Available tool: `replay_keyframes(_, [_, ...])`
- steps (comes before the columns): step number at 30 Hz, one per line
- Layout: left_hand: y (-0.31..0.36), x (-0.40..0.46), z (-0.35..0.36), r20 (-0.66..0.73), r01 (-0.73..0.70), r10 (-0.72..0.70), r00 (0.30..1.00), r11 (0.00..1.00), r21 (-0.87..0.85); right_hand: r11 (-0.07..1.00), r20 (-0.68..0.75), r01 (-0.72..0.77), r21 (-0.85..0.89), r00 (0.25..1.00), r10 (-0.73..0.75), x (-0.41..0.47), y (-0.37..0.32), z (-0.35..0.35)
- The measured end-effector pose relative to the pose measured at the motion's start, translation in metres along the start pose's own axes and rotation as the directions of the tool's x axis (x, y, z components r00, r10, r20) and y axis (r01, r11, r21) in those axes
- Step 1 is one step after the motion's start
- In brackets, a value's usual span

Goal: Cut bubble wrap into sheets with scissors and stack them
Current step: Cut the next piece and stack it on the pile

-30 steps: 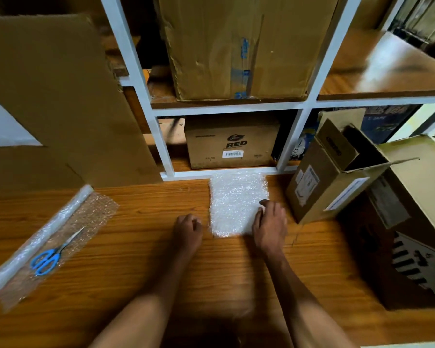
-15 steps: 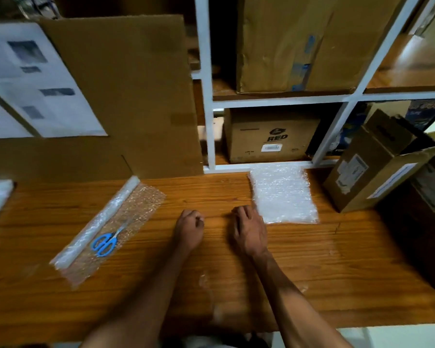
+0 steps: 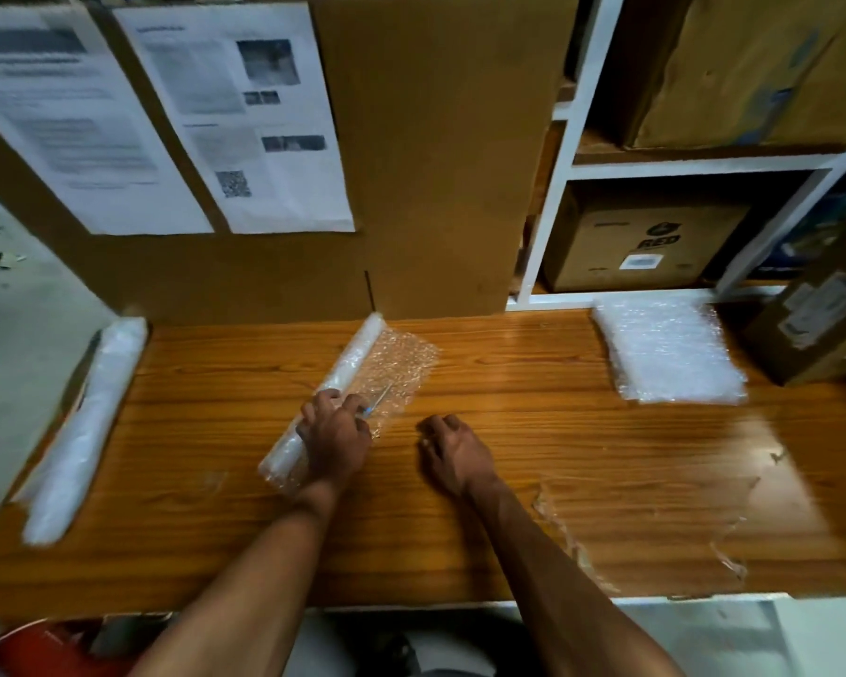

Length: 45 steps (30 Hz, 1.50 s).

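Head view: left hand (image 3: 335,434) lying on the clear bubble-wrap roll (image 3: 348,368) and seemingly curled over the blue-handled scissors (image 3: 376,402) mid-table, right hand (image 3: 453,449) loosely curled on the wooden table (image 3: 533,412), holding nothing, white stack of cut sheets (image 3: 667,349) far right.

My left hand (image 3: 335,439) reaches forward, fingers curled downward. My right hand (image 3: 455,452) rests palm-down beside it, fingers loosely bent, both forearms bare and stretched ahead.
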<state>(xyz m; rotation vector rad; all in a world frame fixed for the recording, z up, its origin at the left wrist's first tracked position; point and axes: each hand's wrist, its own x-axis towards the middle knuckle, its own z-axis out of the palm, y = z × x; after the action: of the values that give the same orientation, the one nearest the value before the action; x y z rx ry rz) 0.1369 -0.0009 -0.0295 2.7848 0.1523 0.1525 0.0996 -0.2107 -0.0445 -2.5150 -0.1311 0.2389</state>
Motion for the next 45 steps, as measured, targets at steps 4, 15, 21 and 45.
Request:
replay_keyframes(4, [-0.035, 0.006, -0.006, 0.014, 0.053, -0.053, 0.998, 0.999, 0.012, 0.997, 0.024, -0.018, -0.075, 1.0, 0.02, 0.009, -0.028, 0.029])
replay_keyframes(15, [-0.05, 0.011, 0.002, 0.235, 0.036, -0.05, 0.971, 0.997, 0.061, 0.912, 0.098, -0.045, -0.407, 0.991, 0.092, 0.022, -0.067, 0.046])
replay_keyframes(21, [-0.028, 0.008, 0.012, 0.264, 0.007, -0.002, 0.965, 1.0, -0.015, 0.884, -0.032, -0.129, -0.449, 0.991, 0.128, 0.016, -0.053, 0.032])
replay_keyframes(45, [0.086, -0.03, 0.032, 0.526, -0.124, 0.12, 0.842, 0.992, -0.029, 0.814, -0.303, -0.395, -0.426, 0.91, 0.283, -0.068, 0.028, -0.006])
